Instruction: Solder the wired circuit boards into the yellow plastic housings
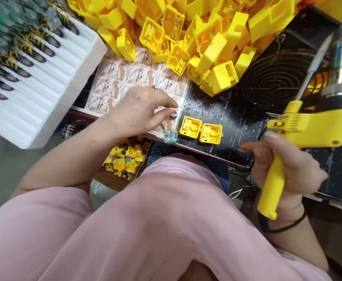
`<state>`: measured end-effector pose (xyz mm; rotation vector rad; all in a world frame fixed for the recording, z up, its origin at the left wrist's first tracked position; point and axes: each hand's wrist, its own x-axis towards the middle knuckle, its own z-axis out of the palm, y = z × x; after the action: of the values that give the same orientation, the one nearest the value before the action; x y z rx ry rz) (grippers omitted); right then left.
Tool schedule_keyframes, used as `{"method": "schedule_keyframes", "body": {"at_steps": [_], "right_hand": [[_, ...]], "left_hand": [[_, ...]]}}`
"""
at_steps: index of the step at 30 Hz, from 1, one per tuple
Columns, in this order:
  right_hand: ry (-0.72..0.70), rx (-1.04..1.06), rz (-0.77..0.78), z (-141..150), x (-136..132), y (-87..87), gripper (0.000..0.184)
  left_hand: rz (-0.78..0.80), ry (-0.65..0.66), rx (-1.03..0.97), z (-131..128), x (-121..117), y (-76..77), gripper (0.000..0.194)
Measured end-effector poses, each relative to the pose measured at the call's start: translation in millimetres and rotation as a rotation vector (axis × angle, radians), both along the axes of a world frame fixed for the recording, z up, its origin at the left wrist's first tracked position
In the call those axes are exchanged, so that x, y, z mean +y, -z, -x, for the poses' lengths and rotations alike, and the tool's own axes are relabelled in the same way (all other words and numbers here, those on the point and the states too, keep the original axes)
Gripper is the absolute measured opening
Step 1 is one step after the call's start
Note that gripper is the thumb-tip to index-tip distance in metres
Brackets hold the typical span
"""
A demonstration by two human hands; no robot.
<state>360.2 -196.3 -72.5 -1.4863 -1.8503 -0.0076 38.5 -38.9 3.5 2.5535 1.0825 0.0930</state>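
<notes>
My left hand [147, 111] is over the front edge of the patterned sheet, thumb and forefinger pinched on a small round dark speaker [173, 115]. Just below it lies a small green circuit board [170, 136], apparently joined by thin wires. Two open yellow plastic housings, one [190, 127] nearer that hand and another [211, 133] to its right, rest side by side on the black mat. In my right hand [287, 164] is a yellow soldering gun [317, 127], its handle inside the curled fingers. Its metal barrel and thin rod point away from me.
Yellow housings [214, 50] are heaped at the back. A black fan [273, 78] stands behind the soldering gun. On the left, a white foam tray [68, 78] holds several boards with wired speakers. A box of small yellow parts [124, 160] sits below the table edge.
</notes>
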Motion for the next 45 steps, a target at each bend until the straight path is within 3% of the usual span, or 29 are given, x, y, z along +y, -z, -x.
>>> {"method": "schedule_keyframes", "body": {"at_steps": [4,6,7,9,13,15,17,19,20,23,25,27,29,32,35,39,42,45], "right_hand": [[-0.093,-0.160,-0.098,9,24,-3.6,0.033],[-0.200,-0.207,-0.101,21,35,-7.2,0.047],[-0.243,-0.216,-0.094,26,38,-8.5,0.052],[-0.285,-0.220,-0.094,34,42,-8.9,0.054],[-0.261,-0.206,-0.140,39,42,-1.8,0.058],[-0.219,-0.190,-0.171,39,40,3.2,0.062],[-0.180,-0.197,-0.185,39,39,7.0,0.062],[-0.161,-0.223,-0.185,40,39,9.0,0.062],[-0.155,-0.234,-0.185,41,40,9.5,0.062],[-0.132,-0.253,-0.191,41,40,10.3,0.062],[-0.105,-0.272,-0.183,41,40,10.7,0.061],[-0.101,-0.277,-0.163,40,39,10.8,0.062],[-0.124,-0.259,-0.153,40,38,10.1,0.065],[-0.156,-0.225,-0.149,44,38,6.6,0.070],[-0.173,-0.197,-0.134,54,40,1.9,0.076],[-0.160,-0.201,-0.115,67,46,0.4,0.068],[-0.157,-0.203,-0.107,69,48,4.3,0.069],[-0.158,-0.182,-0.105,66,47,9.6,0.076]], "left_hand": [[-0.014,0.247,-0.221,-16,-15,45.2,0.064],[-0.042,0.314,-0.281,-17,-21,59.3,0.060],[-0.047,0.322,-0.281,-10,-22,59.3,0.053],[-0.009,0.324,-0.217,21,-20,43.9,0.042],[0.251,0.339,0.093,104,-8,-12.4,0.039],[0.297,0.322,0.137,112,0,-24.6,0.036],[0.182,0.283,0.046,83,8,-18.7,0.038],[-0.154,0.104,-0.093,26,16,-3.2,0.043],[-0.221,0.121,-0.096,-5,20,4.3,0.047],[-0.268,0.224,0.000,-83,35,14.4,0.056],[-0.261,0.254,0.052,-102,48,11.2,0.058],[-0.230,0.261,0.068,-95,57,5.6,0.053],[-0.192,0.270,0.054,-69,58,1.4,0.049],[-0.156,0.262,0.046,-23,44,-1.9,0.048],[-0.161,0.145,0.141,5,27,-4.7,0.049],[-0.134,-0.073,0.297,19,20,-5.0,0.056],[-0.099,-0.165,0.364,25,20,1.5,0.057],[-0.274,-0.191,0.376,26,15,10.5,0.051]]}}
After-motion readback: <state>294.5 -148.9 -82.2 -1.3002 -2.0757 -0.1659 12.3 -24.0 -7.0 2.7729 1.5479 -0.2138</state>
